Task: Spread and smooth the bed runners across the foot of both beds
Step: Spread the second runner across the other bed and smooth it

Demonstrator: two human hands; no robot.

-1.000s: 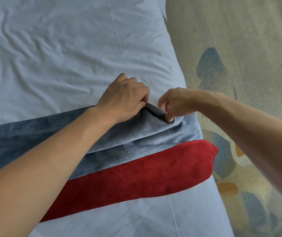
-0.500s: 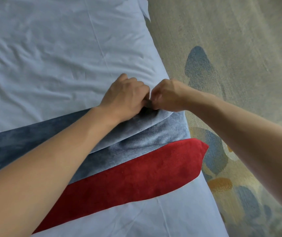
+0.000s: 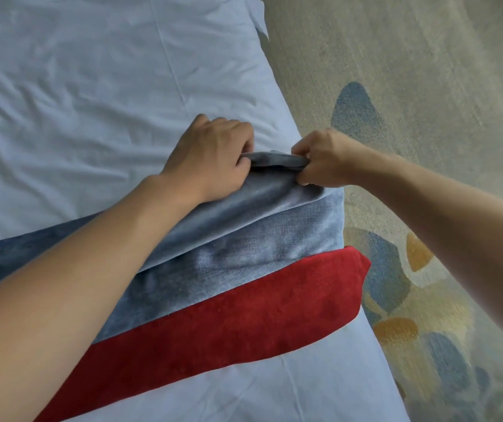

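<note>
Blue runner edge (image 3: 274,159) now stretched between parted hands

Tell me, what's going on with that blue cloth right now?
Left hand, right hand both pinch blue bed runner edge. Top layer bunched. Nothing blocking.

Inventory by count. Beds in view: one bed (image 3: 91,86), covered in pale blue sheeting. Bed runners: one bed runner (image 3: 228,248), made up of two colour bands, one blue-grey and one red. Hands: two, namely one left hand (image 3: 210,159) and one right hand (image 3: 324,159). Bare forearms: two. Carpeted floor areas: one patterned carpet (image 3: 411,86) beside the bed.
</note>
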